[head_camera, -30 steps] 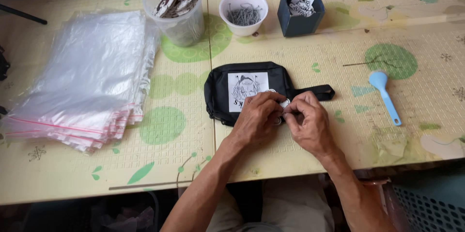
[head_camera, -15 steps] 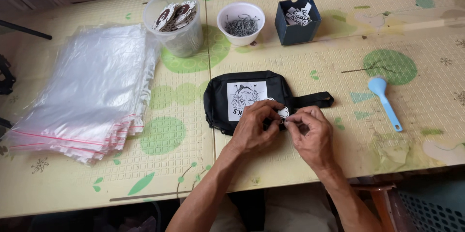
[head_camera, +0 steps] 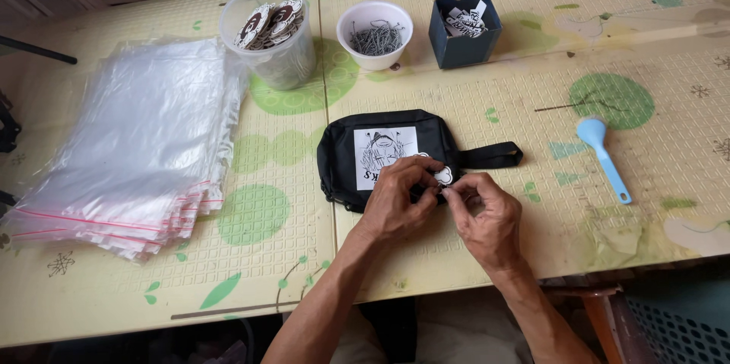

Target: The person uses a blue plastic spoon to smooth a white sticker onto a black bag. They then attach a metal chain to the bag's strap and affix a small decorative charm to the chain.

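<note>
Black fabric pouch with a white printed patch is lying flat near the table's front edge, its lower right corner hidden under the hands. Both are pinching a small white tag against it: left hand curling its fingers tight, right hand closing thumb and forefinger, though what sits between them is too small to make out. Beyond are standing a white bowl of metal pins, a clear tub of round badges and a stack of clear plastic bags.

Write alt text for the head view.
Two hands, left hand and right hand, pinch a small white tag at the edge of a black pouch on a patterned table. A stack of clear bags lies left.
</note>
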